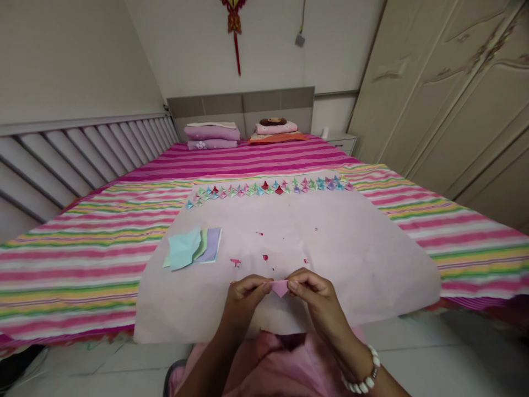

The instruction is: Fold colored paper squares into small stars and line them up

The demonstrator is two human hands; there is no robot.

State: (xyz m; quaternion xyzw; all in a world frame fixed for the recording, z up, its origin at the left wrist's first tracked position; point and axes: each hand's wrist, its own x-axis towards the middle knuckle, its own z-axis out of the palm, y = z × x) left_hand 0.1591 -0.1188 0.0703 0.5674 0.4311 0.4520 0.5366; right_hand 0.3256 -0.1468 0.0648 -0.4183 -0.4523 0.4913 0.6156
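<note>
Writing: none readable anywhere in view. Pink paper: small folded piece with a downward point, pinched between both hands at the near edge of the sheet, centre of view. Left hand: fingers curled closed, thumb and forefinger tips gripping the paper's left end. Right hand: likewise curled, fingertips closed on the paper's right end; a bracelet of white beads sits on its wrist. The two hands nearly meet, with the paper bridging them. Sheet: large, pale pink, thin and matt, slightly creased, spread over the bed and overhanging its near edge. Paper stack: flat squares in light blue, green and lilac, fanned, lying on the sheet to the left of and farther than the hands, well apart from them. Scraps: tiny red and pink bits scattered on the sheet just beyond the hands. Folded stars: a long row of small pointed paper shapes in mixed pastel and red, lined along the sheet's far edge. Bed: covered in cloth striped pink, green, yellow and white. Folded bedding: pink, stacked at the far end by the headboard. Wardrobe: cream, carved panel doors, on the right.
</note>
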